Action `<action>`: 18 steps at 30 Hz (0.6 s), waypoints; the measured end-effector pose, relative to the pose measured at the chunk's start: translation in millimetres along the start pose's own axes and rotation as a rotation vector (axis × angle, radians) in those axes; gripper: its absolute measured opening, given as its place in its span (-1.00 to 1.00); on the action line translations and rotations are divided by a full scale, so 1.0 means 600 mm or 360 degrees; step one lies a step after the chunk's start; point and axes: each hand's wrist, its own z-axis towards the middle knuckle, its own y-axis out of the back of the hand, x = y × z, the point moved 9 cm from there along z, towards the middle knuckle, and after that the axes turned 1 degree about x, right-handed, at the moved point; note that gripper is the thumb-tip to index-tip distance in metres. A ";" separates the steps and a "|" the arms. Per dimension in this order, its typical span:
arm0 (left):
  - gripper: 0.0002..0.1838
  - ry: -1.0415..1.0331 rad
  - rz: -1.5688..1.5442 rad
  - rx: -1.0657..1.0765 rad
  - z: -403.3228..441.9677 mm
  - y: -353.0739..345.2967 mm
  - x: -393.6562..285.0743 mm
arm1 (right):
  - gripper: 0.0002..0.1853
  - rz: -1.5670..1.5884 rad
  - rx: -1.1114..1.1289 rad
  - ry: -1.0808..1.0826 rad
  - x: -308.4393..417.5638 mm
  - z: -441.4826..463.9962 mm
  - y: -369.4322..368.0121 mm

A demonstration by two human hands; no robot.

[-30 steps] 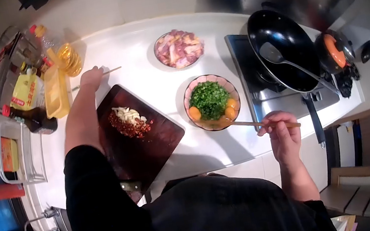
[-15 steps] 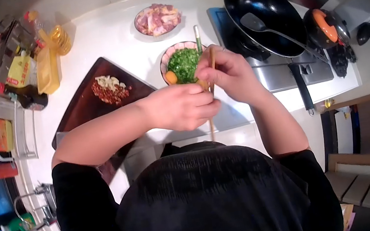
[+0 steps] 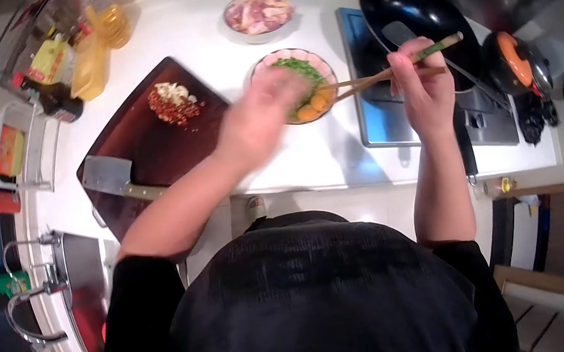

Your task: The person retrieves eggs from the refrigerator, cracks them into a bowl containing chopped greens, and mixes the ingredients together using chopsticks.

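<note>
My right hand [image 3: 422, 80] is closed around a pair of wooden chopsticks [image 3: 370, 83] with green-marked upper ends, held to the right of a pink-rimmed bowl [image 3: 282, 56]. The chopstick tips reach the bowl's right side, by several egg yolks [image 3: 319, 102]. Chopped greens [image 3: 300, 65] fill the back of the bowl. Smeared by motion, my left hand [image 3: 256, 116] is over the bowl's left side and covers part of its contents. Its fingers are too blurred to read.
Left of the bowl, a dark cutting board [image 3: 201, 126] bears chopped chili and garlic [image 3: 173, 105] and a cleaver [image 3: 108, 174]. Behind is a bowl of raw meat [image 3: 259, 12]. A wok [image 3: 410, 1] with a spatula sits on the stove [image 3: 382, 124]. Bottles [image 3: 50, 100] line the left.
My right hand has moved right, swinging the chopsticks from near upright to roughly level. My left hand has come away from the chopsticks, leftward. More egg yolks show now, and the view has shifted.
</note>
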 end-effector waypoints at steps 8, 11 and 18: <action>-0.47 0.0722 0.0011 -0.0263 0.040 0.033 0.234 | -0.80 -0.0485 0.0025 -0.0203 -0.128 -0.051 -0.078; -0.55 0.0793 -0.0503 -0.0003 0.061 -0.010 0.285 | -0.83 -0.0441 0.0087 -0.0100 -0.122 -0.047 -0.070; -0.64 0.0868 -0.0557 -0.0293 0.012 -0.029 0.264 | -0.84 0.0011 0.0178 -0.0361 -0.099 -0.037 -0.040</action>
